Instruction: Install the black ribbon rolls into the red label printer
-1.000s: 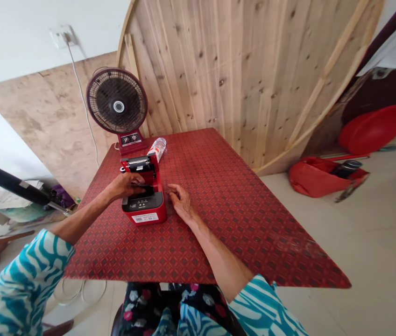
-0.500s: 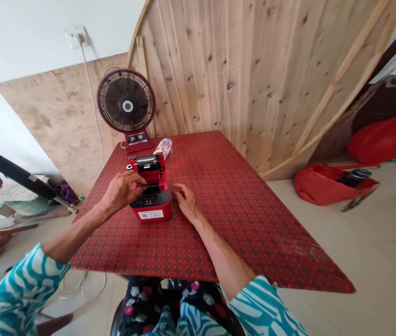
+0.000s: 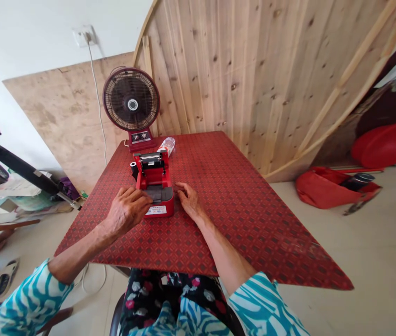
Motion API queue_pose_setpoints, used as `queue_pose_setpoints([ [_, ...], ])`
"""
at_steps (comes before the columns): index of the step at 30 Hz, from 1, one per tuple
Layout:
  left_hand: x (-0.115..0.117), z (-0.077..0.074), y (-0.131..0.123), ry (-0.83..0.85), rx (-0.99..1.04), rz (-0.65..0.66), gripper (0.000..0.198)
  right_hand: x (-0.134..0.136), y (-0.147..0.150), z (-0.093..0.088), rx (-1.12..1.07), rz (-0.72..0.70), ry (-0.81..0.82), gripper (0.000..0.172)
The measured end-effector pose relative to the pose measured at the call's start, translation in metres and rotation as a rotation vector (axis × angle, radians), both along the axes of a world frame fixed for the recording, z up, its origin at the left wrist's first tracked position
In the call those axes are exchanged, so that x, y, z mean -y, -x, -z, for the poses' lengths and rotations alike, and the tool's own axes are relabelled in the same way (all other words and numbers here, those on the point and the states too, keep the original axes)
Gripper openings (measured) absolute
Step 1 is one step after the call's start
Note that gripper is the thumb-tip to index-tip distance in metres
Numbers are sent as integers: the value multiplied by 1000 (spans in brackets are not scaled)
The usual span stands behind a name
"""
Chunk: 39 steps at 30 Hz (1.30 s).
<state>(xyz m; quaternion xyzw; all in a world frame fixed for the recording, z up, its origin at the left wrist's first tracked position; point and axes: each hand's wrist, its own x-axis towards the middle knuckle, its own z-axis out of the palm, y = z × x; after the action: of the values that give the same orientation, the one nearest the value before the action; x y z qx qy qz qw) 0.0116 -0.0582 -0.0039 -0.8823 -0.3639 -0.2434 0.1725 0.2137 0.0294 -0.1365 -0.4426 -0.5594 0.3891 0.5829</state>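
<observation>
At eleven o'clock from my seat, on the table (image 3: 247,224), red printer (image 3: 156,181): lid (image 3: 151,159) already up, not shut; black roll (image 3: 134,170) outside it, toward its ten. My left hand (image 3: 128,210) curls at its seven o'clock corner, can't tell if gripping. My right hand (image 3: 188,199) sits near its four, loosely open, seemingly holding nothing.
</observation>
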Motion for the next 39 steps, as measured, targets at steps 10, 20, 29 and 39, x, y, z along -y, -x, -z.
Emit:
queue_pose_setpoints([
  [10, -2, 38, 3, -111, 215, 46, 13, 9, -5, -15, 91, -10, 54, 32],
  [20, -5, 65, 4, -199, 366, 64, 22, -16, -1, -41, -51, -9, 99, 58],
  [29, -1, 75, 9, -157, 340, 18, 30, -45, 24, -95, -105, -10, -36, 46],
  [39, -2, 77, 8, -150, 379, 41, 30, 12, 27, -68, -146, 102, -48, 20],
])
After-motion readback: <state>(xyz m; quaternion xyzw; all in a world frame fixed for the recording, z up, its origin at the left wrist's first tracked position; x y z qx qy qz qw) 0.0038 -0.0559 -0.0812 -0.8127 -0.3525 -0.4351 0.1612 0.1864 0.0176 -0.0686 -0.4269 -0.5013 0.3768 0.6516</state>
